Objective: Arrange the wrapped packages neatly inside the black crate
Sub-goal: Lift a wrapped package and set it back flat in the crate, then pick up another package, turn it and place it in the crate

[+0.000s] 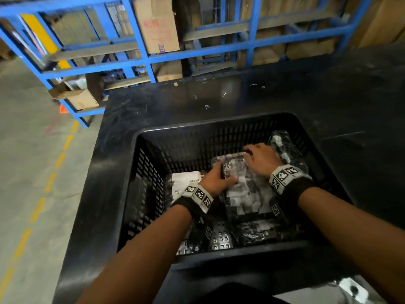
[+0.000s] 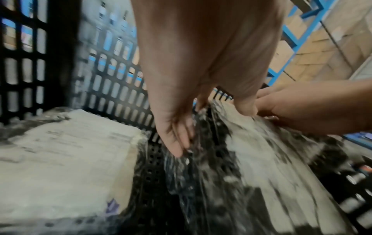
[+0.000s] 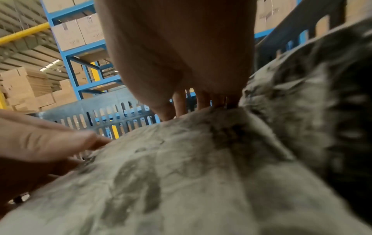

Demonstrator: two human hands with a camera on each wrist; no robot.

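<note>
In black crate (image 1: 140,150) | left hand (image 1: 215,179), right hand (image 1: 260,160) grasping wrapped package (image 1: 245,189) edges

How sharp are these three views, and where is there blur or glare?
Head view: mostly sharp on the black slatted plastic crate, though the blue metal shelving is smeared and glare whitens the clear-wrapped package. Left wrist view: the left hand and wrap are motion-blurred. Right wrist view: the right hand is soft, and the wrap is blurred.

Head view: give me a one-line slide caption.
Both hands, left and right, grip a plastic-wrapped package inside the black crate.
</note>
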